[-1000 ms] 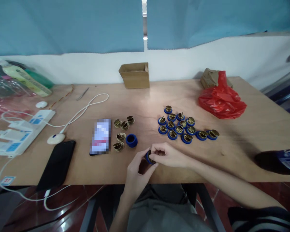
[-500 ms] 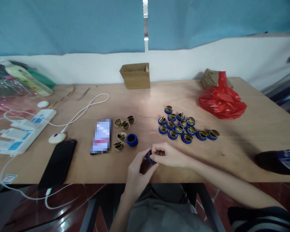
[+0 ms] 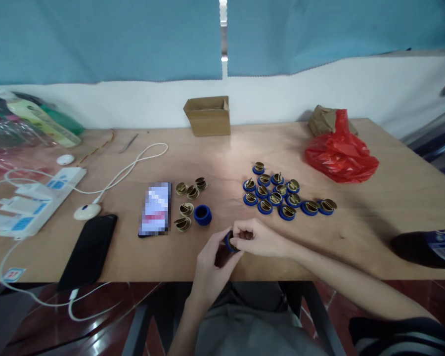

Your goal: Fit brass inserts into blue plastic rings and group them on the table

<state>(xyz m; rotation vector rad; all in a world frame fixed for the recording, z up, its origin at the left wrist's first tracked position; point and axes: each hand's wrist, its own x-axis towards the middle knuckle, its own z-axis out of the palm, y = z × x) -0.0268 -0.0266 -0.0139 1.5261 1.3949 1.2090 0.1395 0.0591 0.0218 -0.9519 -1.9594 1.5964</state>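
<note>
Plywood table [image 3: 374, 217] runs from its near edge, above glossy dark-red floor tiles [image 3: 96, 321], back to a white-draped wall under a blue curtain [image 3: 96, 39] at twelve o'clock. At that near edge both hands grasp one blue ring [image 3: 229, 243]: the left hand [image 3: 211, 264] curls up beneath it and the right hand [image 3: 257, 238] is clenched over its top. Farther out, a spare ring [image 3: 202, 214] sits beside brass pieces [image 3: 187, 200] at eleven o'clock, and a cluster of brass-filled rings [image 3: 278, 195] lies at one o'clock.

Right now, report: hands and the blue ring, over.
Left hand and right hand both pinch the blue ring near the table edge. Spare ring, brass pieces just beyond, untouched.
</note>
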